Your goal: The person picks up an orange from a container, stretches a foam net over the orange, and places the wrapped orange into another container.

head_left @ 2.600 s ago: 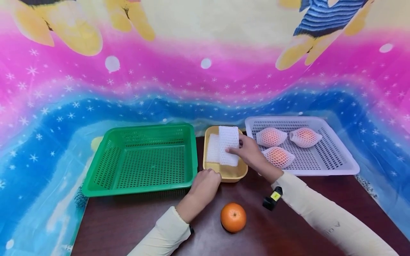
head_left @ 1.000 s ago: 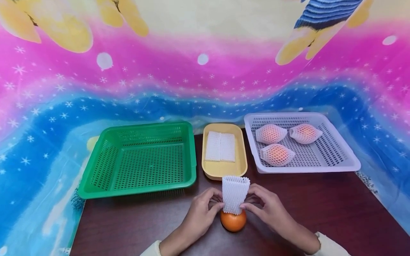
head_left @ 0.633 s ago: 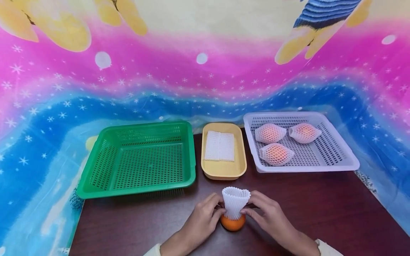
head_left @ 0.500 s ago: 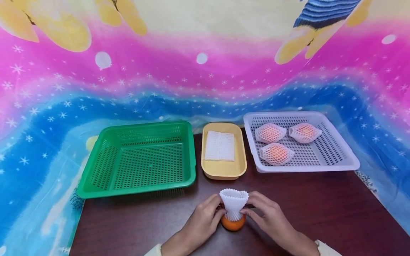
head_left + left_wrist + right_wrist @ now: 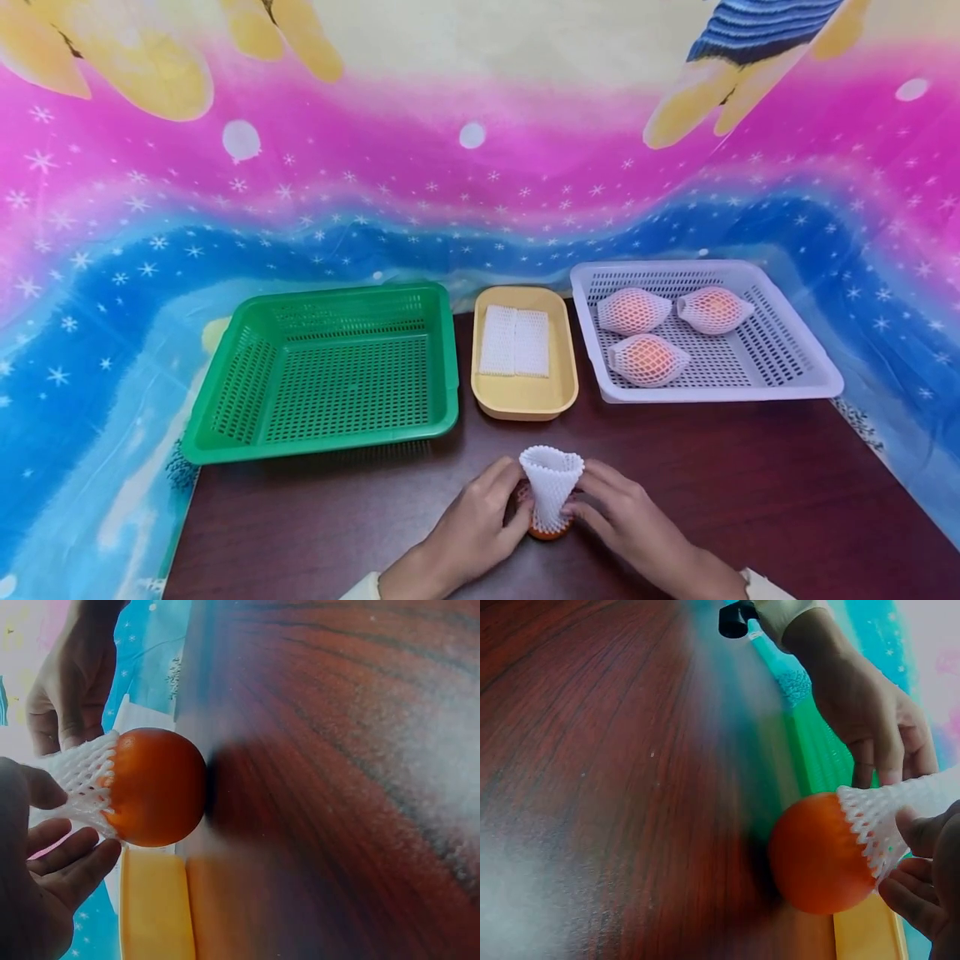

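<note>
An orange rests on the dark wooden table, with a white foam net sleeve stretched over its upper part. The sleeve's top end flares wide above the fruit in the head view. My left hand pinches the sleeve's left side, thumb in front and fingers behind. On the opposite side my right hand pinches it in the same way. Both wrist views show the lower part of the orange bare, the sleeve's edge around its upper part.
Behind the hands stands a yellow tray with two flat foam sleeves. A green basket is at the left. At the right, a pale lilac basket holds three net-wrapped fruits. A patterned cloth hangs behind.
A foam sleeve was lifted from the yellow tray by the right hand and brought to the orange. Both hands have since drawn it lower over the fruit.
</note>
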### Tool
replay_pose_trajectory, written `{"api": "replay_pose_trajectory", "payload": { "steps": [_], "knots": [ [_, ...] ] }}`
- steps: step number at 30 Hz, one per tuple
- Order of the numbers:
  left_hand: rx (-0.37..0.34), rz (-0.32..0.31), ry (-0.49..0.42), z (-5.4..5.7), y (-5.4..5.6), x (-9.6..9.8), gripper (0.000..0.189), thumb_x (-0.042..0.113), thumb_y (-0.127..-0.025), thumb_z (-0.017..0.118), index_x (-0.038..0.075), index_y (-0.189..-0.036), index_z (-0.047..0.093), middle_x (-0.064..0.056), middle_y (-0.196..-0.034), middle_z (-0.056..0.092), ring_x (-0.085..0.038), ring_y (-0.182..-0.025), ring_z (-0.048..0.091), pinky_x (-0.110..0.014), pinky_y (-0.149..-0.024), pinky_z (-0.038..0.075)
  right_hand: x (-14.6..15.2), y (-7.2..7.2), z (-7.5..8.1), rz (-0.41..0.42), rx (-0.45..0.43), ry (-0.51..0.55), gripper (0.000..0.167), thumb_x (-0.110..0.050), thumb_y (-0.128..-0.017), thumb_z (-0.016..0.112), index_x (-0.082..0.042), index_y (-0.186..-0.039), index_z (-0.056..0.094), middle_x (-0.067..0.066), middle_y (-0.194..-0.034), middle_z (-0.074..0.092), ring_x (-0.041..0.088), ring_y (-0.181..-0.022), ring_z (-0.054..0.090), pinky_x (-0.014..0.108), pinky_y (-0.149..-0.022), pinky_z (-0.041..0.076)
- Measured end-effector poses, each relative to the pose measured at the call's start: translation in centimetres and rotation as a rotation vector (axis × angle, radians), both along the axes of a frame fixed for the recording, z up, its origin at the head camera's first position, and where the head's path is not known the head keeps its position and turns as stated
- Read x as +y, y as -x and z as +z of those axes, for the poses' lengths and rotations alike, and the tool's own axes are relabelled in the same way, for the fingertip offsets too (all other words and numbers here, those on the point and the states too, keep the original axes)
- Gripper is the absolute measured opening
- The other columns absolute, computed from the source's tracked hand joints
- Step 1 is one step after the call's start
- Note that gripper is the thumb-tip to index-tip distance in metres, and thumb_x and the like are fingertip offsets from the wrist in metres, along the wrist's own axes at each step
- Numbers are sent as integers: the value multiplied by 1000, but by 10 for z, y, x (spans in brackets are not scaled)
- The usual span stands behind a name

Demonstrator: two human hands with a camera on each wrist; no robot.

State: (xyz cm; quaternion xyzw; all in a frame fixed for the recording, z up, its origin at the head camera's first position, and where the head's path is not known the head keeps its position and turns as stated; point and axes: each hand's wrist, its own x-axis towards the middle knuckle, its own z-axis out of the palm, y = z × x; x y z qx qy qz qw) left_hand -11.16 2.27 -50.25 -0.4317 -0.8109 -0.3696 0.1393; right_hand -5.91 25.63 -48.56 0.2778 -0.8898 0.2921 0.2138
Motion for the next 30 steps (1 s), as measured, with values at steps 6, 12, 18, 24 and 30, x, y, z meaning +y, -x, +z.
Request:
{"api": "replay_pose_trajectory", "payload": {
  "steps": [6,12,18,24,30],
  "knots": [
    [13,-43,67,-3,0,-3,34,22,-88,77,11,-117,61,3,-115,60,-6,-99,62,-16,-85,55,3,-5,-4,-43,-13,-57,44,-34,-88,76,-15,-128,67,0,-126,68,17,-114,66,5,-109,37],
    [-34,-67,79,-8,0,-6,43,24,-89,81,11,-124,61,2,-124,60,-6,-113,62,-21,-96,55,3,-7,-8,-60,-64,-71,64,-28,-78,86,-15,-135,61,-3,-126,66,12,-114,65,4,-105,40],
    [-50,-87,81,-14,1,-9,57,25,-86,82,8,-133,55,-1,-128,62,-9,-118,64,-22,-100,55,3,-8,-12,-54,-83,-77,67,-27,-75,89,-13,-134,60,-5,-126,64,9,-114,61,4,-105,39],
    [-65,-133,78,-19,3,-11,69,22,-87,82,7,-146,49,-2,-138,57,-11,-127,60,-26,-105,54,4,-8,-16,-44,-84,-76,77,-27,-69,91,-13,-137,59,-3,-130,62,13,-118,59,3,-110,32],
    [-109,-126,122,-26,2,-12,77,24,-85,84,7,-150,46,-2,-141,53,-12,-130,58,-28,-105,54,4,-9,-21,-90,-144,-139,83,-30,-66,93,-15,-139,57,-6,-135,58,11,-122,56,1,-110,28]
  ]
}}
